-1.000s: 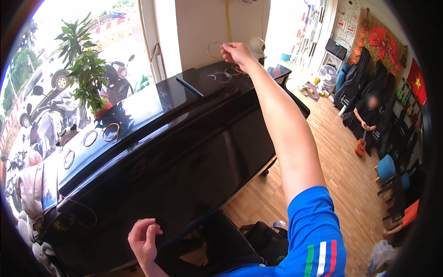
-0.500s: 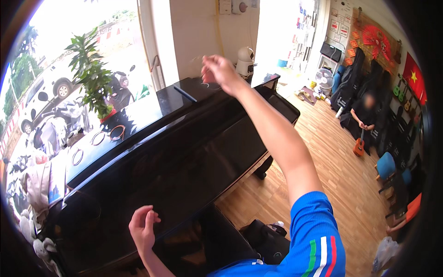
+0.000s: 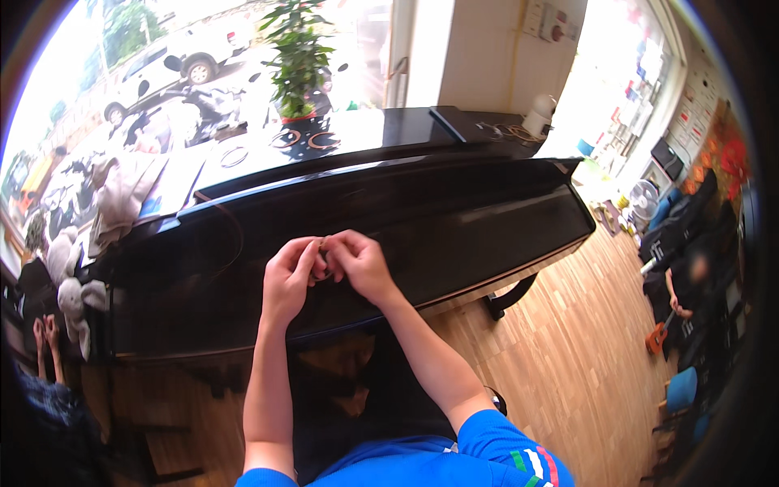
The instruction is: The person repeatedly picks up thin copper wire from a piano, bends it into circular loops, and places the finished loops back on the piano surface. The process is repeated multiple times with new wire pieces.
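Note:
My left hand (image 3: 290, 274) and my right hand (image 3: 359, 261) meet over the closed front of a glossy black upright piano (image 3: 454, 191). Both are closed, fingertips pinched together around something small and brownish. A thin string (image 3: 241, 235), copper-coloured, curves in a loose arc just left of my hands; it looks like part of what I pinch, though its end is hidden in my fingers. Ring-shaped coils of string, one pale (image 3: 234, 157) and one copper-brown (image 3: 324, 141), lie on the piano top.
A dark blue flat bar (image 3: 448, 124), tangled thin strings (image 3: 507, 130) and a white camera-like device (image 3: 540, 116) sit on the piano's right end. A potted plant (image 3: 296, 61) stands behind. Plush toys (image 3: 75, 302) and another person's hands (image 3: 46, 331) are at far left.
My right hand has come down from high over the piano's far end to meet my left hand, which has closed. My view has swung left.

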`<state>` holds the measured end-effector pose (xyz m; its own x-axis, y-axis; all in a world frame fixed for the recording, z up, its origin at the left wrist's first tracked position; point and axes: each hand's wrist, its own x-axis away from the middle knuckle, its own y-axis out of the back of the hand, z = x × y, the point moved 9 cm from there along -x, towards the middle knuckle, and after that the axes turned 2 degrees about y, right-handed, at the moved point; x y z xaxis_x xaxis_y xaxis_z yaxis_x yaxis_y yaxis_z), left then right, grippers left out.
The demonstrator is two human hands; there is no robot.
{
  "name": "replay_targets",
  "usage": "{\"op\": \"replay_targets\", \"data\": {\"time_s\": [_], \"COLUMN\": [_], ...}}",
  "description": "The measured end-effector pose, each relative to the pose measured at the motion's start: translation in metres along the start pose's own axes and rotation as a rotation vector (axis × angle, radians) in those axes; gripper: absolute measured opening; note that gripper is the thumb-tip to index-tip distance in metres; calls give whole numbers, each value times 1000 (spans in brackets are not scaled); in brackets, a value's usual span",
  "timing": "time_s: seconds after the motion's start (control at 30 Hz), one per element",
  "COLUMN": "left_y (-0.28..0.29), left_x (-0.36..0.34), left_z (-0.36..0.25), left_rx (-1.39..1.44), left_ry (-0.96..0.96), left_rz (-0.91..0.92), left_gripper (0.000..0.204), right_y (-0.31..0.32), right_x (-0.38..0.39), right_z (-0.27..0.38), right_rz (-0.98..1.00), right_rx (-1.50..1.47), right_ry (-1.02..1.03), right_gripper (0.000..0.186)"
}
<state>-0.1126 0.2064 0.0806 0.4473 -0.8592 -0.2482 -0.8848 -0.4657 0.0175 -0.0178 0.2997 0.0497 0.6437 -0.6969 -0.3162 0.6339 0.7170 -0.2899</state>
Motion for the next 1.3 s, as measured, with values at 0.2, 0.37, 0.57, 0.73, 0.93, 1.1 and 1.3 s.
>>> {"op": "replay_targets", "data": {"time_s": [0.2, 0.37, 0.57, 0.73, 0.93, 1.1, 1.3], "left_y": [14, 23, 25, 26, 23, 23, 23], "left_x": [2, 12, 12, 11, 13, 11, 12], "left_z": [26, 21, 24, 21, 22, 24, 23], "left_rx": [84, 89, 82, 54, -5, 10, 3], "left_ry": [61, -5, -20, -31, 7, 2, -18], "left_rz": [-47, -141, -131, -151, -119, -106, -135], "left_gripper": [23, 34, 38, 40, 33, 33, 38], "right_y": [1, -1, -1, 0, 5, 5, 5], "right_x": [8, 12, 12, 11, 12, 11, 13], "right_z": [0, 1, 5, 6, 6, 6, 3], "right_rz": [-88, -104, -118, -132, -159, -150, -150], "right_rx": [111, 177, 221, 228, 210, 210, 230], "right_ry": [-27, 2, 33, 54, 63, 66, 48], "right_gripper": [20, 18, 19, 20, 20, 20, 19]}}
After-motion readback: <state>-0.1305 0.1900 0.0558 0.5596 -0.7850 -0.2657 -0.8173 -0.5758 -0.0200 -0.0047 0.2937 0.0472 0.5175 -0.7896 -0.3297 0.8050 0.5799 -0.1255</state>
